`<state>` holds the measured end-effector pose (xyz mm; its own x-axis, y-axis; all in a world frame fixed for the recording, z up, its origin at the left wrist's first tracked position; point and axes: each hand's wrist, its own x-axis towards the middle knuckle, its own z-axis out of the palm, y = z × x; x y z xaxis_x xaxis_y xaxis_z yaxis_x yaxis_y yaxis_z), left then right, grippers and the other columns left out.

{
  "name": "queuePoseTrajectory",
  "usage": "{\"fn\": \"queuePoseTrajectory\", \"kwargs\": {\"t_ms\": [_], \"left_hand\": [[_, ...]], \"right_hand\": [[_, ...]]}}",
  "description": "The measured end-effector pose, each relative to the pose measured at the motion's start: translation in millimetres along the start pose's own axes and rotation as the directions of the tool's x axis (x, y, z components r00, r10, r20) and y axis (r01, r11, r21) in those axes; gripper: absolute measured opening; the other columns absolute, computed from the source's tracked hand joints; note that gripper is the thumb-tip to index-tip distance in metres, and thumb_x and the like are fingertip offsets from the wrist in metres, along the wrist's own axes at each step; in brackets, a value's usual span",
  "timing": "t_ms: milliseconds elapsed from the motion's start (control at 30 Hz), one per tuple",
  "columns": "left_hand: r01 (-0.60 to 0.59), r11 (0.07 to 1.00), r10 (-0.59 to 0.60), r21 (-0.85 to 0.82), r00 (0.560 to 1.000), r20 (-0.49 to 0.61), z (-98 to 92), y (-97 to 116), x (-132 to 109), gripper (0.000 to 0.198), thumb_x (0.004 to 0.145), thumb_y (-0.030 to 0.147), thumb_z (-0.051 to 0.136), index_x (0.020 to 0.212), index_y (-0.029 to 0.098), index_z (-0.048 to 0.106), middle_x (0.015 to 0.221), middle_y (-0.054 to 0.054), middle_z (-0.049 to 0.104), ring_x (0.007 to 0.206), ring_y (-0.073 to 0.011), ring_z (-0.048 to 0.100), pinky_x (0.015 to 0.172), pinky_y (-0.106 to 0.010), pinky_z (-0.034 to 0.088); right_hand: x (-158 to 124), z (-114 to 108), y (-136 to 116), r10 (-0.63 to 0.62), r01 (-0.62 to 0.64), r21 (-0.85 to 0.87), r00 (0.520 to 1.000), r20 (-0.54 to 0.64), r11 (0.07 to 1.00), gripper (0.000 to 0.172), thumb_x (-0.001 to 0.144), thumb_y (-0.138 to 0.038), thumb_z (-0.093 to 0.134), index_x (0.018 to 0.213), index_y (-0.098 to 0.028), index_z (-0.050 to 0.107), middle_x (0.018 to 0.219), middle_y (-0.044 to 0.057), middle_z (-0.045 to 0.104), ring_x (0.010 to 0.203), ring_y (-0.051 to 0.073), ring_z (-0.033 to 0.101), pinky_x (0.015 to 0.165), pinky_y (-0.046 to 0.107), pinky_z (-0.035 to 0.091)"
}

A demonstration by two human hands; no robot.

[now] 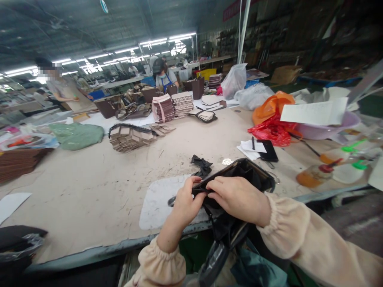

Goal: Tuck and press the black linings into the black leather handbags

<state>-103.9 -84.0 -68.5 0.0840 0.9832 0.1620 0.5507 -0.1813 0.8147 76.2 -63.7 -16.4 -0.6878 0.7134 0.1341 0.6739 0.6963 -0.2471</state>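
Observation:
A black handbag [254,173] lies at the table's front edge, its mouth spread and its dark lining showing. My left hand [187,199] pinches the bag's rim at the near left corner, thumb and fingers on either side of the edge. Close beside it, my right hand [236,197] is closed on the same rim, fingertips pressed to the edge. Black straps [214,259] hang below the table edge. Under the hands lies a white sheet [158,203]; a crumpled black scrap [202,165] sits just beyond the bag.
Bottles of amber liquid [312,177] stand at the right, near a black phone [267,150] and a red plastic bag [272,129]. Stacked brown pieces [130,137] lie farther back, beside a green bag [77,135]. Co-workers [166,77] are across the table.

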Motion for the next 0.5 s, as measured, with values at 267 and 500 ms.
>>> {"fn": "queuePoseTrajectory", "kwargs": {"t_ms": [267, 500], "left_hand": [[-0.007, 0.998, 0.006, 0.057, 1.000, 0.021, -2.2, 2, 0, 0.027, 0.078, 0.019, 0.054, 0.104, 0.020, 0.048, 0.098, -0.004, 0.062, 0.090, -0.0181, 0.060, 0.080, -0.032, 0.047], [-0.020, 0.997, 0.018, 0.076, 0.999, 0.030, -2.4, 0, -1, 0.028, 0.078, 0.016, 0.051, 0.106, 0.020, 0.047, 0.101, -0.005, 0.062, 0.093, -0.0192, 0.060, 0.081, -0.033, 0.046]], "right_hand": [[-4, -13, -4, -0.071, 0.070, -0.007, 0.994, -0.083, 0.998, 0.025, 0.093, -0.031, 0.040, 0.103, -0.022, 0.061, 0.087, 0.003, 0.059, 0.080, 0.013, 0.056, 0.067, 0.024, 0.039], [7, -7, -9, -0.189, 0.188, -0.023, 0.981, -0.047, 0.982, 0.023, 0.091, -0.024, 0.042, 0.104, -0.021, 0.061, 0.088, 0.003, 0.059, 0.077, 0.013, 0.054, 0.065, 0.025, 0.039]]}}
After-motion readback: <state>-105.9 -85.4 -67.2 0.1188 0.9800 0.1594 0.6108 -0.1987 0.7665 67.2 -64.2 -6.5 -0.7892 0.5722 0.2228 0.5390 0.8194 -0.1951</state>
